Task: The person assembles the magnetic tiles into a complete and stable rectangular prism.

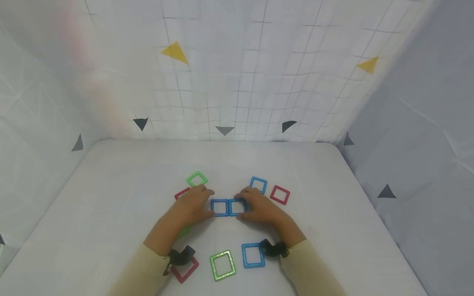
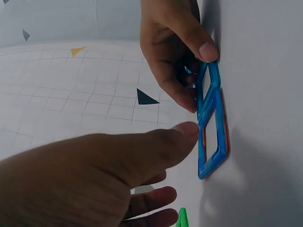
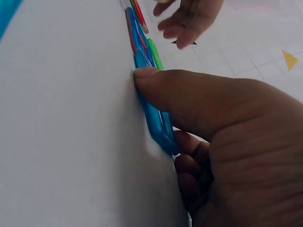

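Observation:
Two blue square tile frames lie edge to edge at the middle of the table. My right hand (image 1: pixel 258 206) pinches the right blue tile (image 3: pixel 152 118) between thumb and fingers at its outer end. Beside the left blue tile (image 1: pixel 220 215) is my left hand (image 1: pixel 193 206), its thumb and fingers spread apart. In the left wrist view the left thumb (image 2: pixel 173 142) is close to that tile's edge; whether it touches I cannot tell. A red edge (image 2: pixel 227 127) shows beneath the left blue tile.
Behind are a green tile (image 1: pixel 203 175), a partly hidden red tile (image 1: pixel 181 193), a blue tile (image 1: pixel 259 179) and a red tile (image 1: pixel 282 188). Nearer lie a red tile (image 1: pixel 190 271), a green tile (image 1: pixel 213 267) and a blue tile (image 1: pixel 254 265). Green (image 1: pixel 184 232) peeks out by the left wrist.

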The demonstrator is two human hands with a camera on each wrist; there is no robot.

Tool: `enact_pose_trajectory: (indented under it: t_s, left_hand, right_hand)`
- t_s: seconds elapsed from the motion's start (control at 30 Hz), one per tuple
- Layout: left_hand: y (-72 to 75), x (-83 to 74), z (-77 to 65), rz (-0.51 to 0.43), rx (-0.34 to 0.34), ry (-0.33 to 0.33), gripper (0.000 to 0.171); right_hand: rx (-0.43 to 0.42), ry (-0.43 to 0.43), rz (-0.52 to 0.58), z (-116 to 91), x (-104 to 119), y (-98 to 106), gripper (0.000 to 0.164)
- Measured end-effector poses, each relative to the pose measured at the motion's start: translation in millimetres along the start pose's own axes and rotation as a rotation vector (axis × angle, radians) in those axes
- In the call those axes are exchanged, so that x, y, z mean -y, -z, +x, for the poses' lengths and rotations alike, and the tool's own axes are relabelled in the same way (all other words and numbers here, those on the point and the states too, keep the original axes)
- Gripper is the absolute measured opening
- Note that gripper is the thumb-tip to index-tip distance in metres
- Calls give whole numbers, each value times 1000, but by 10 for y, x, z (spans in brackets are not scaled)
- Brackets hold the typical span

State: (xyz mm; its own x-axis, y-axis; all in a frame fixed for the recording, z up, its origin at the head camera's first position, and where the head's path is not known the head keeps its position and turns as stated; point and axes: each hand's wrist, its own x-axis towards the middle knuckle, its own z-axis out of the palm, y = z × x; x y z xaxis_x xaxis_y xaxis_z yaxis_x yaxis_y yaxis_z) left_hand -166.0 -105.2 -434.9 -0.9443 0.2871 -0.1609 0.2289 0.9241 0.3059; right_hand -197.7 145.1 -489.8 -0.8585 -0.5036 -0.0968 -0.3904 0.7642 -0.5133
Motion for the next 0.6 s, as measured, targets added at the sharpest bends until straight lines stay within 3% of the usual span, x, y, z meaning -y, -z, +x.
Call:
enact_pose_trajectory:
  t_s: [0.6]
  left_hand:
    - [-80,281,-312,47,-13,69,61]
  right_hand:
    - [11,-17,54,-6,-6,28,58]
